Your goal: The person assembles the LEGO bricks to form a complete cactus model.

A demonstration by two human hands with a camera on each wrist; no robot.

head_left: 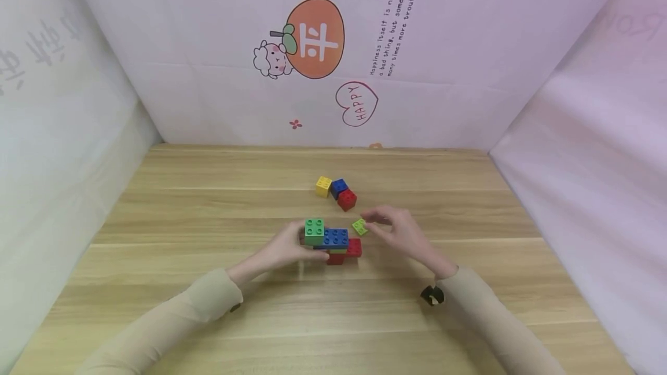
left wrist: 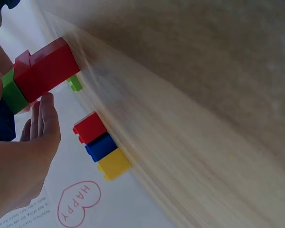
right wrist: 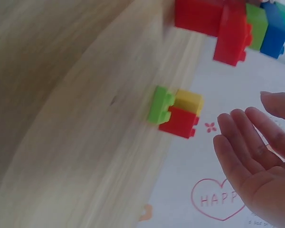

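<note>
My left hand (head_left: 283,247) grips a built stack of toy building bricks (head_left: 335,239) between thumb and fingers. A green brick (head_left: 314,232) sits on top at its left end, with blue, lime and red bricks beneath. In the left wrist view, the red bricks (left wrist: 48,69) form the stack's lower end. Just right of the stack, my right hand (head_left: 398,233) is over the table with loosely bent fingers and nothing between them. Its fingertips are beside a flat lime brick (head_left: 359,226) lying on the table, which stands apart from the hand in the right wrist view.
Behind the hands, a yellow brick (head_left: 323,187), a blue brick (head_left: 339,187) and a red brick (head_left: 347,199) stand close together on the wooden table (head_left: 219,190). Printed white cloth (head_left: 219,91) rises along the back and both sides.
</note>
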